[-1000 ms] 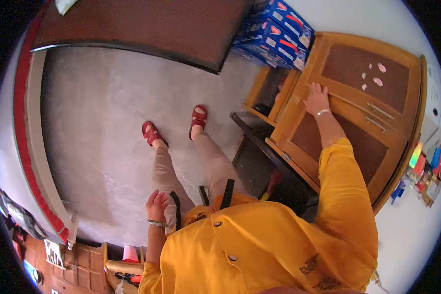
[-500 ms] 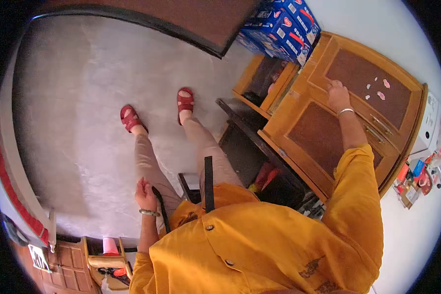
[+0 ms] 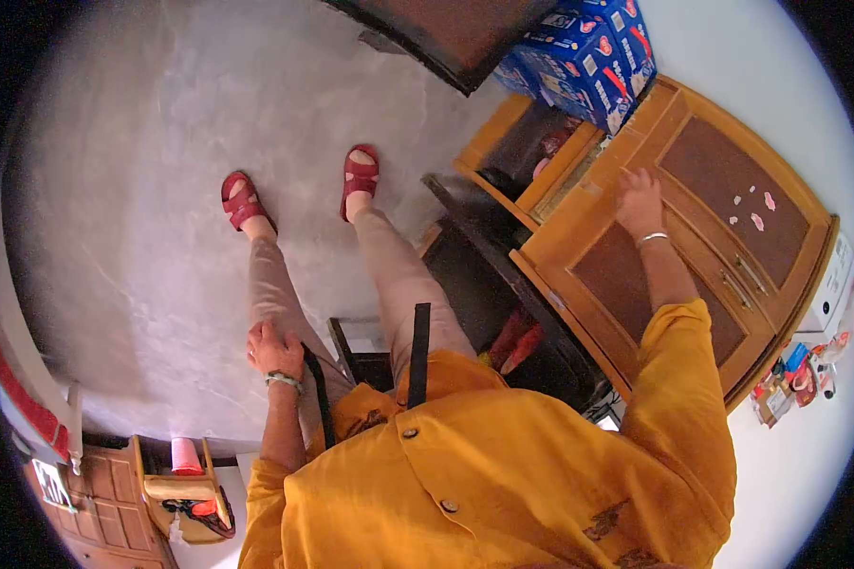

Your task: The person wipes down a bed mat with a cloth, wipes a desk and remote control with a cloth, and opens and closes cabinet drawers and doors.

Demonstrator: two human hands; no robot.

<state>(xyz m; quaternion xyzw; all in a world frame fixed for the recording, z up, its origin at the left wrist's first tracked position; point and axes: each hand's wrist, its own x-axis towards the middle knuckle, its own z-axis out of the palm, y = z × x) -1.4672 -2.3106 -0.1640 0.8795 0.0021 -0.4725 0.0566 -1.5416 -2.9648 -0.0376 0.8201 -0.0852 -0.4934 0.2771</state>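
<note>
My right hand [image 3: 641,203] is over the brown wooden cabinet [image 3: 681,197], its fingers loosely spread by the frame between the dark door panels. I cannot tell how firmly it touches the wood, and nothing shows in it. A pale bracelet circles that wrist. Low in front of my left thigh hangs my left hand [image 3: 275,349], back turned up, fingers loosely bent and apart, holding nothing visible. It wears a beaded bracelet [image 3: 284,381]. Close by hangs a black strap [image 3: 317,394] from my clothing. Metal handles [image 3: 736,284] sit on the cabinet doors, which are shut.
Blue printed cartons [image 3: 579,66] stand beside the cabinet, near an open wooden compartment [image 3: 531,152]. A dark edge [image 3: 474,237] juts toward my legs. A dark brown panel [image 3: 465,33] is at the top. Lower left is a small shelf [image 3: 176,488] with a pink cup [image 3: 186,457].
My right hand has slid slightly along the cabinet, away from the door handles, and its fingers are more spread. My left hand has turned its back upward. The view has shifted slightly.
</note>
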